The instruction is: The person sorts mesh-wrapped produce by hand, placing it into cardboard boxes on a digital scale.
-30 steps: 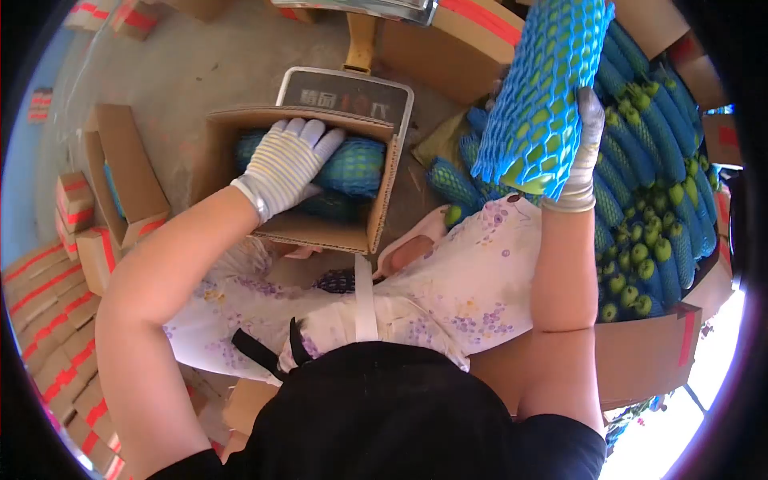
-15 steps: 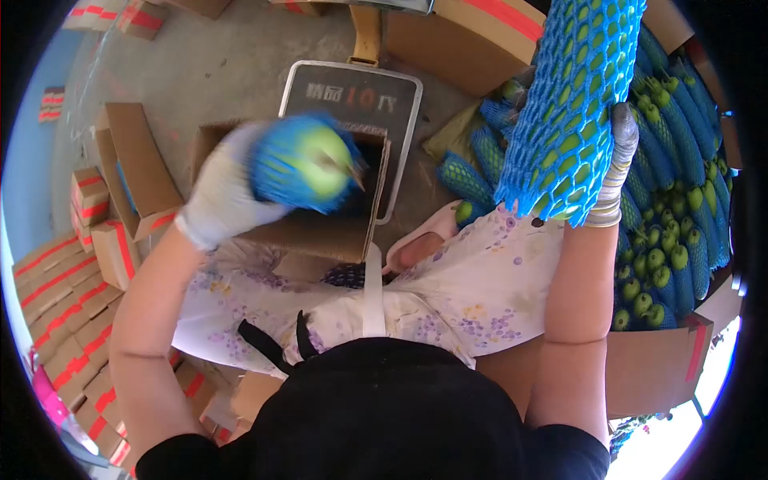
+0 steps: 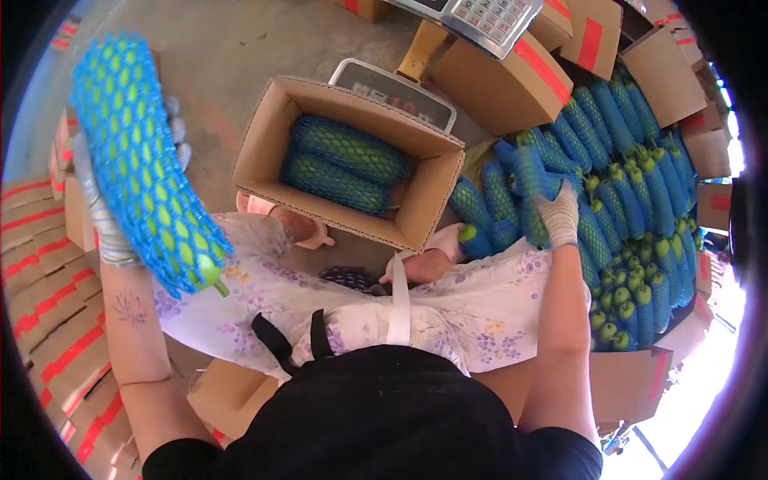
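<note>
Left of the carton: my left hand (image 3: 100, 216) grips a netted green fruit (image 3: 148, 168), raised clear of it.
Carton (image 3: 432, 184): open — two netted fruits (image 3: 344, 164) inside.
Right of the carton: my right hand (image 3: 558, 214) reaches into the netted pile (image 3: 632, 168) — I cannot tell its grip.

Blue net sleeve (image 3: 144, 160), green fruit

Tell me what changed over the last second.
The left hand left the cardboard box and now holds a netted fruit raised out to the left. The right hand let go of its raised fruit and reaches into the pile. The box stays on the scale.
</note>
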Available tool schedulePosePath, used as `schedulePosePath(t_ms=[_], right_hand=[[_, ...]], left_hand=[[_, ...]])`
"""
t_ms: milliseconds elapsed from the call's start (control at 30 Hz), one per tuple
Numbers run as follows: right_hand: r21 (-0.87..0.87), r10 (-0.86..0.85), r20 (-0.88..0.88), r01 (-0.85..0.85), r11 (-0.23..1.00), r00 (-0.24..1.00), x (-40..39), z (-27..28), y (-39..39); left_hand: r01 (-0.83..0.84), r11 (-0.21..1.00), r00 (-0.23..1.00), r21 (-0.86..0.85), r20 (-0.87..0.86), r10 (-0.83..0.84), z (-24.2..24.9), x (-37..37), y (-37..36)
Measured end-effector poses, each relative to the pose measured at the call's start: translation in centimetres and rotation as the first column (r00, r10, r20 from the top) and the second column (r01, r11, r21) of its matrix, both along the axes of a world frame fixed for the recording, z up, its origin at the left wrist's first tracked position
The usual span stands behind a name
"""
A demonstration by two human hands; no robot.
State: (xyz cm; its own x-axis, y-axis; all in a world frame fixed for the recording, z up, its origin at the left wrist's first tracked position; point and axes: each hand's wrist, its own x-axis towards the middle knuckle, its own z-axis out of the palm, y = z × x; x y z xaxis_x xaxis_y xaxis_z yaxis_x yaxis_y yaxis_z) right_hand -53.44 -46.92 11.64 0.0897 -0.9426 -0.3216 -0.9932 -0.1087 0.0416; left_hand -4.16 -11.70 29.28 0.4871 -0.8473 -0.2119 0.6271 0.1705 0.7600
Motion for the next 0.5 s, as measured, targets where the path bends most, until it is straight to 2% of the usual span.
schedulePosePath(t_ms=[33,67,133,167,200,233,267,300,333,367,400,467,500], right_hand=[[-0.217,0.26,0.215,-0.213,0.953,0.941,1.5,1.9,0.8],[-0.455,0.53,0.353,-0.354,0.817,0.771,3.5,4.2,1.8],[-0.095,0.346,0.721,-0.409,0.908,0.601,11.3,11.9,7.4],[0.101,0.227,0.785,-0.48,0.871,0.577,14.5,14.0,10.1],[0.33,0.125,0.796,-0.598,0.731,0.592,17.3,16.0,11.8],[0.368,0.216,0.754,-0.671,0.643,0.621,19.7,15.2,13.1],[0.419,0.413,0.618,-0.724,0.548,0.669,21.9,13.4,13.8],[0.473,0.609,0.48,-0.77,0.428,0.632,24.1,11.6,14.5],[0.564,0.837,0.208,-0.761,0.32,0.507,25.8,9.3,14.4],[0.637,0.921,0.091,-0.733,0.238,0.378,27.1,7.5,14.1],[0.711,0.974,-0.008,-0.683,0.165,0.226,27.7,5.6,13.7],[0.777,0.998,0.024,-0.626,-0.059,-0.064,26.5,-0.7,12.2],[0.776,0.998,0.046,-0.627,-0.069,-0.054,25.8,-2.4,11.6]], left_hand=[[-0.076,0.993,0.997,0.091,0.016,0.074,-0.3,-0.9,-0.7],[-0.084,0.993,0.996,0.079,0.004,0.084,-0.7,-1.1,-1.0],[-0.051,0.922,0.999,0.385,0.001,0.054,-1.4,-0.8,-2.0],[0.068,0.908,0.998,0.412,-0.042,-0.056,-2.3,-0.6,-2.6],[0.187,0.87,0.98,0.456,-0.022,-0.199,-2.7,-0.8,-2.9],[0.235,0.852,0.969,0.467,-0.043,-0.244,-3.6,-1.1,-3.3],[0.28,0.831,0.956,0.48,-0.065,-0.285,-4.5,-1.5,-3.6],[0.331,0.833,0.94,0.444,-0.076,-0.333,-4.7,-2.2,-3.7],[0.381,0.83,0.921,0.408,-0.089,-0.38,-4.9,-2.9,-3.8],[0.463,0.801,0.883,0.379,-0.123,-0.453,-5.0,-2.7,-3.7],[0.463,0.806,0.885,0.37,-0.134,-0.447,-5.3,-3.1,-3.6],[0.472,0.837,0.88,0.278,-0.095,-0.465,-5.5,-3.8,-3.4],[0.462,0.849,0.886,0.257,-0.092,-0.454,-6.2,-3.8,-3.2]])
